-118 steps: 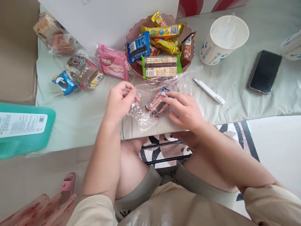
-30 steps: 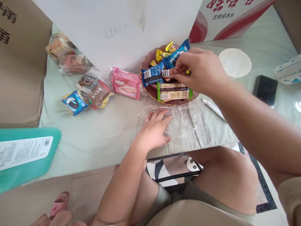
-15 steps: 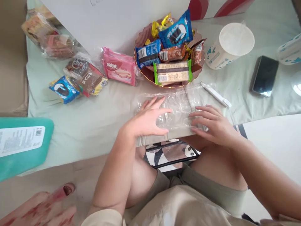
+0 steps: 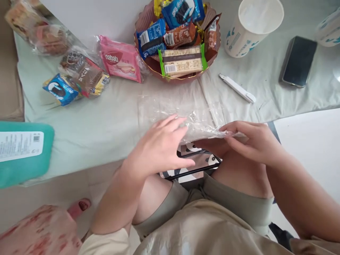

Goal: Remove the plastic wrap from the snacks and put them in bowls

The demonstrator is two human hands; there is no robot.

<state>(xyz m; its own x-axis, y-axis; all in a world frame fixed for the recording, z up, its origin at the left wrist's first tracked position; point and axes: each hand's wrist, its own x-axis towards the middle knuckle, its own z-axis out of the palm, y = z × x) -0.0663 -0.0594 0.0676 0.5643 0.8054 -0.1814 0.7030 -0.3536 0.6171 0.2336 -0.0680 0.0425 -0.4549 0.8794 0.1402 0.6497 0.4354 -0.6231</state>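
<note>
Plastic film [image 4: 198,122] lies on the table [image 4: 114,117], along the near edge, its right end pinched by the right hand [image 4: 256,143], the left hand [image 4: 159,145] spread loosely over it. Beyond are a cutter [image 4: 237,88], then a bowl [image 4: 154,67] of wrapped snacks [image 4: 183,60] and a paper cup [image 4: 239,39].

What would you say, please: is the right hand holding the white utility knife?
No, the right hand is pinching the clear plastic wrapping, while the white utility knife lies apart on the pale green cloth.
</note>
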